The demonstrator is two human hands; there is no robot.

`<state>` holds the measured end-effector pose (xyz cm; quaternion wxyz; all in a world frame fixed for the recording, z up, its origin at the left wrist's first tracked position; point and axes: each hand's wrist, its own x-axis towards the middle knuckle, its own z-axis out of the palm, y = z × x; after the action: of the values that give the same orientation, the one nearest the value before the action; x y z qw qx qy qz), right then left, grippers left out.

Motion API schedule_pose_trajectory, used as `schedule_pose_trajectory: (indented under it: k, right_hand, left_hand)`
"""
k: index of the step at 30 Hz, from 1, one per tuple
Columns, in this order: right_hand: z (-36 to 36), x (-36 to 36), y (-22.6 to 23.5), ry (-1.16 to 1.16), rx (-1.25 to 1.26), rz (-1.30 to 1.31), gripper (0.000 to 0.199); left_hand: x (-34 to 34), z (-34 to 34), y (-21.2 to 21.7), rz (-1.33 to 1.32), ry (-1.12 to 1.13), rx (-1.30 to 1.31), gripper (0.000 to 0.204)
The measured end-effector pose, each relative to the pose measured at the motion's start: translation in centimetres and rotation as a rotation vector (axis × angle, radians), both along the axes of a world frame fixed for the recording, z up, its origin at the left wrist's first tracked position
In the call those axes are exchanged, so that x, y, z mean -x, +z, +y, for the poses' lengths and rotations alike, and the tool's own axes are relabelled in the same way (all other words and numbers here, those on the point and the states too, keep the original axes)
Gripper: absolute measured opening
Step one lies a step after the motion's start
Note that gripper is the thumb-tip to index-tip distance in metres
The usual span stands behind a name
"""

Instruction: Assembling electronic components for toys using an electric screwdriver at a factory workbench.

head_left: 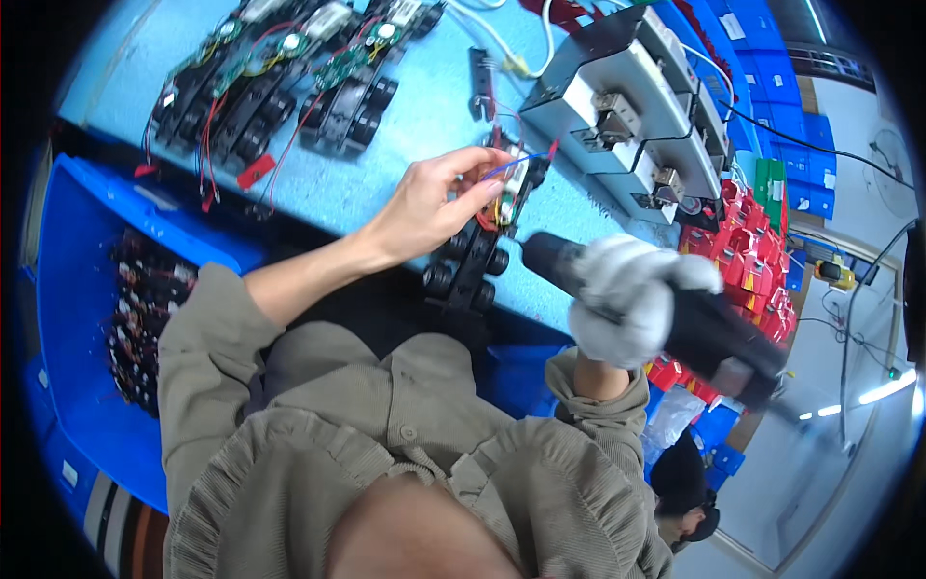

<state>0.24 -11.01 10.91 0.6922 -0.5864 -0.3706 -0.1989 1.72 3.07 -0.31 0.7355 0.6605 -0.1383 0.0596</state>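
The right hand point(632, 299) wears a white glove. Its fingers are wrapped tight around a black power screwdriver point(675, 318). The tool is long. Its back end runs away past the glove to the right, and its dark tip pokes out to the left of the gloved fingers. That tip points toward the toy car base point(479, 253).

The tip is near the car base but not touching it. There is a little gap between them.

The toy car base is black with small wheels along its sides. It lies long-ways, from near the body up and away, a bit tilted to the right. It rests on the light blue table point(415, 125).

The left hand point(429, 207) is bare. Its fingers are curled in, and the tips pinch the far end of the car base, where a small circuit board and thin red, blue and yellow wires point(502, 174) sit. So the left hand is on the car base, and the right hand is just beside it with the tool.

Farther off from the left fingers, a row of more car bases point(280, 87) lies on the table. Past the right fingers stands a white and black machine point(637, 106).
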Motion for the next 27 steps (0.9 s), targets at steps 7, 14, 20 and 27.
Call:
schedule_pose_trajectory:
  k: [7, 14, 20, 27]
  right_hand:
    - [-7.5, -11.5, 3.8, -0.126, 0.079, -0.013, 0.023]
    - [-5.8, -14.1, 4.8, -0.211, 0.160, 0.215, 0.022]
    - [-6.7, -9.0, 3.5, -0.218, -0.147, 0.150, 0.021]
    - [-7.7, -3.5, 4.6, -0.072, -0.415, 0.262, 0.024]
  left_hand:
    - [0.1, 0.2, -0.6, 0.428, -0.211, 0.293, 0.031]
    - [-0.2, 1.1, 0.6, 0.066, -0.173, -0.178, 0.050]
    - [-1.6, 1.4, 1.0, -0.141, -0.152, -0.350, 0.054]
    - [-2.2, 0.2, 0.5, -0.217, -0.164, -0.403, 0.055]
